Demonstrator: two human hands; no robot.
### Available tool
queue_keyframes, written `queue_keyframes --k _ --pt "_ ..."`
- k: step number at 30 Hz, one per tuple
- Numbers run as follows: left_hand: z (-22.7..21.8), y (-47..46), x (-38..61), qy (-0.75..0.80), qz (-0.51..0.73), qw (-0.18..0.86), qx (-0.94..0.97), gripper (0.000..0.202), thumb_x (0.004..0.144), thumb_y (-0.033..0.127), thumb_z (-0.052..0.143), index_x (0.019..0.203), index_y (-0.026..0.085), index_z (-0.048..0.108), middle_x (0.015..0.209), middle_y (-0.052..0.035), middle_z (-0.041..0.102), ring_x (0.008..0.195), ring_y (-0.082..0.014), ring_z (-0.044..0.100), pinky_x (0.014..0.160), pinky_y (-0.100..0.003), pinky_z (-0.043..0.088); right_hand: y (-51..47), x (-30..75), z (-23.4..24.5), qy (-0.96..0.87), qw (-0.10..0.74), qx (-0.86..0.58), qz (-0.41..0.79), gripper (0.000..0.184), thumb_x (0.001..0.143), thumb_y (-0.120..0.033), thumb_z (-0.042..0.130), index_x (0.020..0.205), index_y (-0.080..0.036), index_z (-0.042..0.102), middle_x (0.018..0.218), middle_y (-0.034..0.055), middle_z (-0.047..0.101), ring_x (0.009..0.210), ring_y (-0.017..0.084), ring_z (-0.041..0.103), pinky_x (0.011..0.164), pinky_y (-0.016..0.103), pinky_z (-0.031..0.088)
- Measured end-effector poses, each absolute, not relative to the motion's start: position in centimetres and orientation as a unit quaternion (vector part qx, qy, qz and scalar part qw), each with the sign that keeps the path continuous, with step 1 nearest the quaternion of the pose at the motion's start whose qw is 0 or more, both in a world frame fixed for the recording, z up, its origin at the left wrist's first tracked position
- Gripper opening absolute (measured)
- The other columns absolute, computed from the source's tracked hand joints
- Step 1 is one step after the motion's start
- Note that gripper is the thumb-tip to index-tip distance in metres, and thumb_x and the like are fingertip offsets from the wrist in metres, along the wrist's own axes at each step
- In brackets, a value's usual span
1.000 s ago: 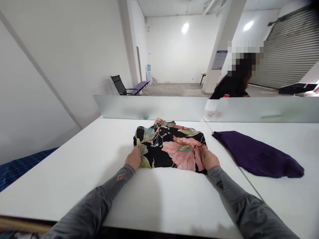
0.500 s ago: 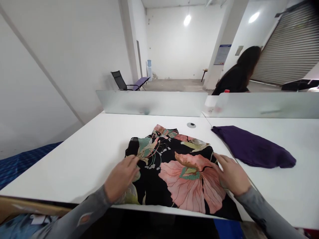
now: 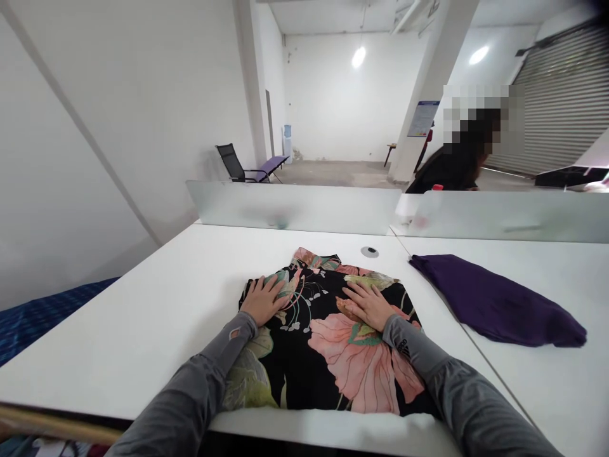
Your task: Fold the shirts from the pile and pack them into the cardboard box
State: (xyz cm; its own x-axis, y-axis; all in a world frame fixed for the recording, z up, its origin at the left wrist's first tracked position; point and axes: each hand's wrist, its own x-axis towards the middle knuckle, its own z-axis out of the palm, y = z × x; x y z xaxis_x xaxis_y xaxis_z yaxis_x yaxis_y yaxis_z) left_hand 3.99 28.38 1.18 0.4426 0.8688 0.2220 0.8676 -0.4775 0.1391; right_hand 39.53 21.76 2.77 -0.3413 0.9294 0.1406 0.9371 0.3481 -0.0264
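A black garment with large pink flowers and green leaves lies folded and spread out on the white table, its collar-like end pointing away from me. My left hand rests flat on its upper left part, fingers spread. On the upper right part lies my right hand, also flat, with its fingers apart. Neither hand grips the cloth. Grey sleeves cover both my forearms, and the right one hides some of the garment's right edge.
A folded purple cloth lies on the right of the white table. Frosted partitions line the far edge, near a round cable hole. Beyond are a person in black and a black chair.
Both hands have moved from the garment's side edges up and inward onto its upper part, now lying flat. The garment's near edge has drawn back onto the tabletop. The view has tilted slightly up.
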Motion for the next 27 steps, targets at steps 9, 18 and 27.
queue_keyframes --k 9,18,27 --pt "1.3 28.2 4.3 0.509 0.135 0.010 0.850 0.051 0.092 0.049 0.045 0.141 0.033 0.043 0.152 -0.0018 0.035 0.138 -0.0372 0.026 0.112 -0.057 0.020 18.1 46.7 3.1 -0.551 0.219 -0.804 -0.050 0.049 0.088 -0.042 0.048 0.124 -0.010 0.057 0.124 0.0191 0.060 0.115 0.029 0.055 0.094 0.044 0.043" --pt "4.3 30.5 5.4 0.446 0.097 0.017 0.890 0.046 0.091 0.039 0.049 0.136 0.028 0.048 0.149 -0.0049 0.039 0.140 -0.0316 0.025 0.113 -0.051 0.017 11.0 43.8 2.9 -0.478 0.385 -0.760 0.217 0.036 0.061 -0.044 0.069 0.082 -0.015 0.065 0.074 0.0059 0.070 0.075 0.025 0.066 0.066 0.034 0.051" --pt "6.1 12.6 12.6 0.271 0.178 0.009 0.946 0.031 0.090 0.040 0.045 0.104 0.017 0.062 0.104 -0.0142 0.061 0.098 -0.0282 0.054 0.086 -0.041 0.041 10.2 46.1 4.6 -0.319 0.493 -0.723 0.365 0.087 0.065 -0.037 0.076 0.137 -0.010 0.036 0.096 0.0154 0.068 0.070 0.022 0.068 0.058 0.033 0.057"
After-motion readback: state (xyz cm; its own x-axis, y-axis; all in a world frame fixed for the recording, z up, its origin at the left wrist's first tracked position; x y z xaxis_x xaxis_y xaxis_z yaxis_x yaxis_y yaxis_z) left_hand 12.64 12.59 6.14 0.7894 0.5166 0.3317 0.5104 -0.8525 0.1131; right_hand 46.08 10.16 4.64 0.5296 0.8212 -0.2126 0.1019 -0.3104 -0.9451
